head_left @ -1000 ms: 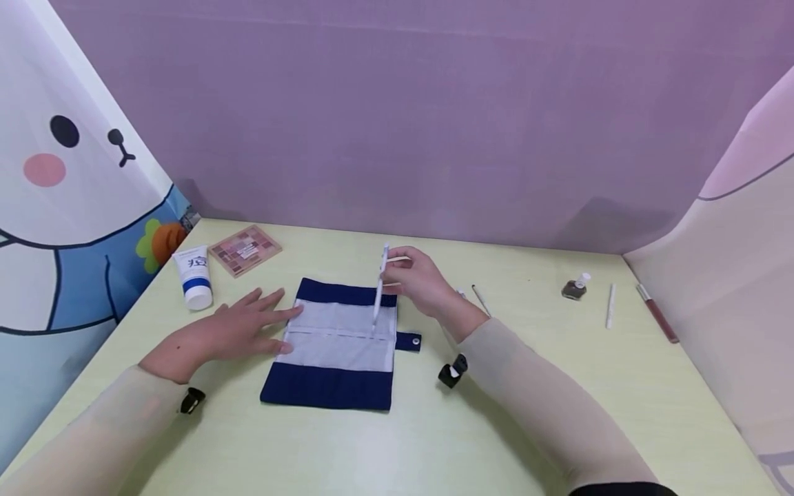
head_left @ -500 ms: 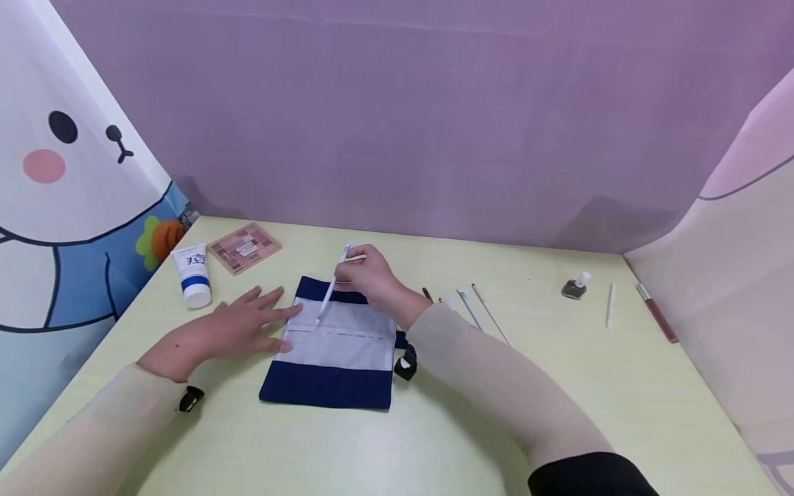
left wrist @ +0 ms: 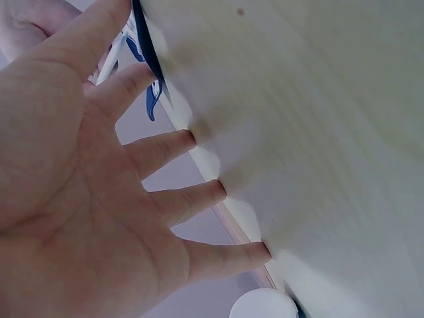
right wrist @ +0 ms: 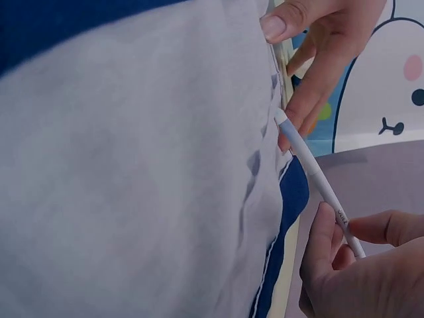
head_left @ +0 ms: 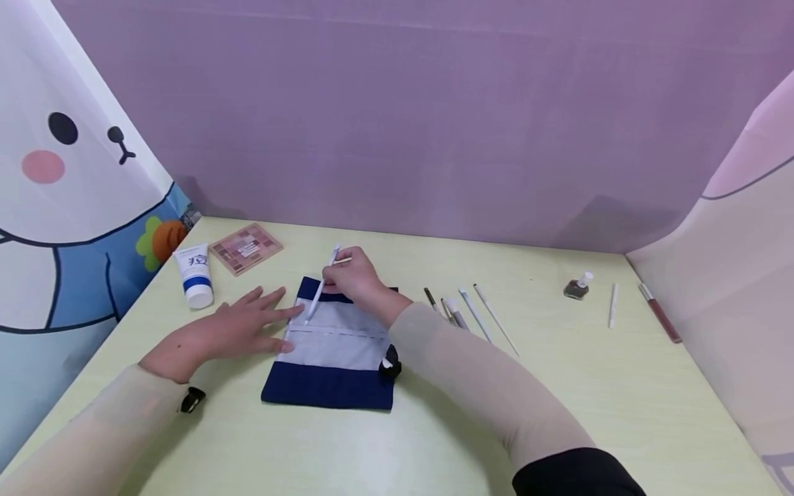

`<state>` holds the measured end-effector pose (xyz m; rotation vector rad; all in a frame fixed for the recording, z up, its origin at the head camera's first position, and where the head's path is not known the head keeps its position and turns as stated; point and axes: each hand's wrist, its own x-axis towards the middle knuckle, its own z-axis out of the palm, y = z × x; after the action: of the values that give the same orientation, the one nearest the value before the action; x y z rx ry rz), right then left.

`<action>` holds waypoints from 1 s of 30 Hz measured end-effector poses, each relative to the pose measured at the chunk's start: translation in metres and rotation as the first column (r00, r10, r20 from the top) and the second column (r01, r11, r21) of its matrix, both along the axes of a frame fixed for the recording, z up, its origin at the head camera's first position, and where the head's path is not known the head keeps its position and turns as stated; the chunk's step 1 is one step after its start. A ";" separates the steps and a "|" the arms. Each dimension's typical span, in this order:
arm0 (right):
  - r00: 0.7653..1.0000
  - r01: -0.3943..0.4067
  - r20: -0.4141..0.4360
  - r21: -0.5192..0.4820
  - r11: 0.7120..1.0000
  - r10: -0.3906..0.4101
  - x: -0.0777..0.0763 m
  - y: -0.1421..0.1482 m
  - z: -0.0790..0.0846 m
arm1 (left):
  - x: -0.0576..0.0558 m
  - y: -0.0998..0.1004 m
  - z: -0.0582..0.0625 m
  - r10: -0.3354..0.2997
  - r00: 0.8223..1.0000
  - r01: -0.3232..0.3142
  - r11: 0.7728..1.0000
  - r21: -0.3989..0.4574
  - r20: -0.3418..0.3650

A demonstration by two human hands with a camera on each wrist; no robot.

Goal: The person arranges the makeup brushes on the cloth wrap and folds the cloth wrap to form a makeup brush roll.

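My right hand (head_left: pixel 355 279) pinches a slim white pen (head_left: pixel 315 301) over the upper left of a fabric roll-up case (head_left: pixel 325 388). In the right wrist view the white pen (right wrist: pixel 319 179) slants, its bluish-banded end at the stitched pocket edge of the case (right wrist: pixel 152 165); whether it is inside a slot I cannot tell. My left hand (head_left: pixel 238 327) lies with spread fingers, thumb and index fingertip on the case's left edge. In the left wrist view the other fingertips of my left hand (left wrist: pixel 99 179) touch the table. The case is pale grey with navy bands.
Right of the case lie several slim brushes or pens (head_left: pixel 476 315). Farther right are a small dark bottle (head_left: pixel 575 288), a white stick (head_left: pixel 613 305) and a dark red tube (head_left: pixel 660 315). A white cream tube (head_left: pixel 195 277) and an eyeshadow palette (head_left: pixel 247 249) sit at the left.
My right hand has moved left across the case with the white pen, from its right side to its upper left. The pens on the right have come into view. My left hand stays put.
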<state>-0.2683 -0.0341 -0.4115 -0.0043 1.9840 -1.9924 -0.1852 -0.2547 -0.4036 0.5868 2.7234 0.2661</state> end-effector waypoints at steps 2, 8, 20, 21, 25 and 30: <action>1.000 -0.005 0.008 0.005 1.000 0.005 0.000 -0.001 -0.001 | 0.000 0.000 -0.001 0.003 1.000 -0.003 1.000 -0.002 0.000; 1.000 -0.017 0.026 0.023 1.000 0.016 0.002 -0.002 -0.002 | 0.000 0.000 -0.001 0.007 1.000 -0.007 1.000 -0.001 0.003; 0.994 -0.078 0.078 0.091 0.993 0.071 0.010 -0.005 -0.006 | -0.002 -0.002 -0.005 0.011 1.000 -0.011 1.000 -0.005 0.018; 0.994 -0.077 0.083 0.095 0.993 0.069 0.010 -0.005 -0.005 | -0.002 -0.002 -0.005 0.012 1.000 -0.011 1.000 -0.006 0.019; 0.992 -0.086 0.095 0.098 0.991 0.077 0.013 -0.006 -0.005 | -0.003 -0.002 -0.005 0.011 1.000 -0.011 1.000 -0.008 0.020; 0.988 -0.118 0.110 0.107 0.987 0.106 0.017 -0.009 -0.004 | -0.004 -0.003 -0.006 0.007 1.000 -0.007 1.000 -0.011 0.017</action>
<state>-0.2511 -0.0429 -0.4155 0.0137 1.9819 -1.7723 -0.1888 -0.2575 -0.4092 0.5693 2.7096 0.2566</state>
